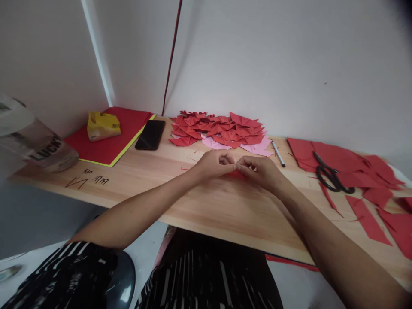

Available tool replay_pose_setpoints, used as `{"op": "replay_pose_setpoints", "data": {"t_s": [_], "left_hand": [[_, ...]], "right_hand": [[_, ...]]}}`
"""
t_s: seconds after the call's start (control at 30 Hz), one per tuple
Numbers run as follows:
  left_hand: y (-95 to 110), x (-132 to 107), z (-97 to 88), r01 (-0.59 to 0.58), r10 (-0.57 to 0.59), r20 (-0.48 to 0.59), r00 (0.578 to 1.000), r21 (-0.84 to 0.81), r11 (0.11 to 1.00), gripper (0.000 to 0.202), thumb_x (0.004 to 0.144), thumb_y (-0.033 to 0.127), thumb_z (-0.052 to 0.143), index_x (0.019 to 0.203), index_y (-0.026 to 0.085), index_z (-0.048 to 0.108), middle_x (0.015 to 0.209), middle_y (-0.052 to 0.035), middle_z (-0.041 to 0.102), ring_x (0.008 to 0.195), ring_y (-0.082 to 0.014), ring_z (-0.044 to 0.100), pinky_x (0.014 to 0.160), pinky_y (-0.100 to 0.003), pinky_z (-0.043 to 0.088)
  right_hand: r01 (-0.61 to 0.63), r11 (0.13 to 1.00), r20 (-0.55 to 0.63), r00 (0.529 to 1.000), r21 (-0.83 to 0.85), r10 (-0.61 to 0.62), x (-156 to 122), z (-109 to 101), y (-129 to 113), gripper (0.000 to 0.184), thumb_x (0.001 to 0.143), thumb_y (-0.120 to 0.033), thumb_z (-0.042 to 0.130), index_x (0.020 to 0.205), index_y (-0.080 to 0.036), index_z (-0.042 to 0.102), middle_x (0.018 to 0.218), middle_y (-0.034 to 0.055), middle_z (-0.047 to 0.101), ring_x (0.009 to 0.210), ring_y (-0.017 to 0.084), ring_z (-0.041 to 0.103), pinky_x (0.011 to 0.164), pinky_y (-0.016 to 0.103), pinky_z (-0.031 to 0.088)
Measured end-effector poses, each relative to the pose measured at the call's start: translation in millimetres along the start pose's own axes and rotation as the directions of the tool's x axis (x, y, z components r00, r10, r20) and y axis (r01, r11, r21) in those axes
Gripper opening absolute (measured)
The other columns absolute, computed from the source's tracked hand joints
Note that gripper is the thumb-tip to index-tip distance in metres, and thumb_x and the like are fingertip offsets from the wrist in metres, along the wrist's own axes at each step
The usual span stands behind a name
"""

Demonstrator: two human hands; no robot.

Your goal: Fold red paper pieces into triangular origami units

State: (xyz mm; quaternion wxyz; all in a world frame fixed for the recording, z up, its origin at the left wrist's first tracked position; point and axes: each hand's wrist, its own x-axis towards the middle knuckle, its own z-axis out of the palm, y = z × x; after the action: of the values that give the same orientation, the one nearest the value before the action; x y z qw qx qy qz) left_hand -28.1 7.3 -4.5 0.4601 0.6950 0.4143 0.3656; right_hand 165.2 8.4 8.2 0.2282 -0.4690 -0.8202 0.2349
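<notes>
My left hand (220,163) and my right hand (252,168) meet over the middle of the wooden table, fingertips pinched close together. Between them a small piece of red paper (236,174) shows, mostly hidden by the fingers. Just beyond my hands lies a pile of folded red paper pieces (222,129), with some pink paper (216,143) under its front edge. A marker pen (278,153) rests to the right of that pile.
Scissors (331,176) lie on red paper sheets (347,159) at the right, near cut strips (368,219). At the left are a phone (150,134), a yellow packet (103,126) on red card (128,118), and a large clear bottle (41,141) by the table's edge.
</notes>
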Motion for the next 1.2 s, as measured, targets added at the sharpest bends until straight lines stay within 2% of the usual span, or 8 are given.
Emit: {"op": "replay_pose_setpoints", "data": {"t_s": [0.17,0.43,0.7,0.83,0.93,1.03,1.1,1.2], "left_hand": [[1.5,-1.6,-1.3,-0.083,0.083,0.007,0.997,0.140,0.987,0.008,0.071,0.016,0.059,0.072,0.013,0.066,0.070,-0.0017,0.066,0.066,-0.0114,0.058,0.060,-0.021,0.042],[-6.3,-0.3,0.1,-0.049,0.047,0.027,0.999,0.077,0.996,0.008,0.070,0.015,0.061,0.072,0.013,0.068,0.069,-0.0024,0.067,0.062,-0.0109,0.057,0.056,-0.020,0.041],[-4.8,0.4,-2.6,-0.099,0.095,0.038,0.995,0.141,0.985,0.009,0.072,0.014,0.058,0.070,0.012,0.067,0.064,-0.0007,0.063,0.060,-0.0093,0.051,0.057,-0.020,0.038],[-9.4,1.9,-3.5,-0.073,0.069,0.075,0.995,0.057,0.996,0.010,0.073,0.020,0.061,0.072,0.012,0.066,0.065,-0.0006,0.062,0.059,-0.0101,0.052,0.057,-0.021,0.038],[-7.7,-0.5,-0.8,-0.117,0.114,0.034,0.993,0.138,0.983,0.007,0.075,0.015,0.059,0.072,0.013,0.066,0.069,-0.0007,0.064,0.064,-0.0110,0.054,0.062,-0.022,0.039],[-4.0,-3.0,2.9,-0.231,0.252,-0.013,0.968,0.357,0.905,0.010,0.079,0.011,0.055,0.074,0.014,0.064,0.074,-0.0007,0.064,0.073,-0.0131,0.054,0.068,-0.025,0.038],[-3.4,-2.5,4.6,-0.299,0.357,-0.010,0.934,0.525,0.797,0.012,0.084,0.014,0.054,0.074,0.015,0.061,0.078,-0.0015,0.062,0.080,-0.0152,0.053,0.072,-0.027,0.037],[-5.8,0.9,6.4,-0.313,0.429,0.028,0.903,0.726,0.612,0.023,0.093,0.025,0.048,0.075,0.016,0.059,0.082,-0.0029,0.060,0.085,-0.0181,0.051,0.075,-0.031,0.034]], "right_hand": [[0.042,0.999,-0.015,0.999,-0.014,-0.042,-2.0,2.0,-4.1,0.020,0.084,-0.029,0.050,0.072,-0.020,0.062,0.073,0.0023,0.066,0.067,0.015,0.054,0.061,0.026,0.038],[-0.091,0.993,0.089,0.992,0.068,0.085,-0.1,1.0,0.4,0.020,0.081,-0.036,0.054,0.071,-0.020,0.062,0.067,0.0005,0.062,0.058,0.012,0.048,0.055,0.025,0.034],[0.094,0.995,0.063,0.994,-0.034,-0.091,-1.1,0.5,-6.1,0.016,0.084,-0.027,0.048,0.073,-0.019,0.057,0.071,0.0018,0.062,0.066,0.015,0.051,0.062,0.027,0.037],[0.038,0.999,0.079,0.996,0.026,-0.040,-0.7,0.5,-4.1,0.018,0.084,-0.030,0.048,0.072,-0.019,0.057,0.067,0.0004,0.059,0.062,0.013,0.048,0.059,0.025,0.035],[-0.022,0.999,0.083,0.996,0.050,0.018,-0.5,0.5,-1.3,0.021,0.085,-0.032,0.050,0.071,-0.019,0.059,0.066,-0.0001,0.059,0.059,0.013,0.047,0.056,0.025,0.033],[0.061,0.998,0.020,0.998,-0.004,-0.061,0.4,1.8,2.2,0.020,0.087,-0.030,0.052,0.074,-0.019,0.062,0.073,0.0012,0.065,0.065,0.014,0.052,0.061,0.026,0.035],[0.166,0.974,-0.056,0.983,-0.157,-0.176,2.3,4.1,4.9,0.019,0.089,-0.027,0.052,0.077,-0.018,0.064,0.076,0.0025,0.067,0.070,0.016,0.055,0.069,0.029,0.035],[0.249,0.853,-0.092,0.942,-0.460,-0.324,6.1,9.5,9.6,0.023,0.093,-0.027,0.050,0.079,-0.017,0.064,0.077,0.0052,0.068,0.076,0.019,0.055,0.073,0.033,0.031]]}}
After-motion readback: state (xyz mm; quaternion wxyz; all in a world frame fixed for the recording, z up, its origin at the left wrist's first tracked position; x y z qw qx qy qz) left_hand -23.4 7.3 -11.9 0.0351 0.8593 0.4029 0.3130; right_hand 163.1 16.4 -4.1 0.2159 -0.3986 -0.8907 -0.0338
